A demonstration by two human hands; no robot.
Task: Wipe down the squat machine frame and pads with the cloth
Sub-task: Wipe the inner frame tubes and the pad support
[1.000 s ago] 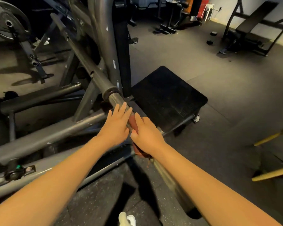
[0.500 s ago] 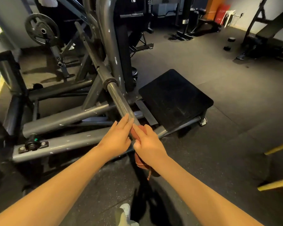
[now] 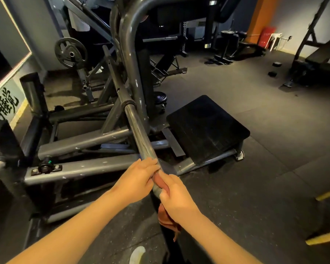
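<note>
On my feed, both hands meet at the near end of the steel bar [image 3: 139, 134] that slopes down from the squat machine frame [image 3: 80, 169] toward the camera. The left hand [image 3: 137, 178] lies on the bar from the left side. Its fingers [image 3: 151, 164] are pressed together and only slightly bent, draped across the top of the tube, with the tips reaching its far edge. I cannot see the thumb, so I cannot tell whether it closes underneath.

Just below it, the right hand [image 3: 176, 199] grips the reddish-brown cloth [image 3: 168, 221], fingers curled tight round the cloth and the bar's end. A fold of cloth shows between the two hands, against the metal, and the loose remainder hangs beneath the right wrist, with a thin strip trailing down. The fingertips of the two hands are almost touching.

Beyond the hands, the black footplate [image 3: 206, 128] sits tilted on the frame's right side. A weight plate [image 3: 71, 52] hangs on a peg at the upper left.
</note>
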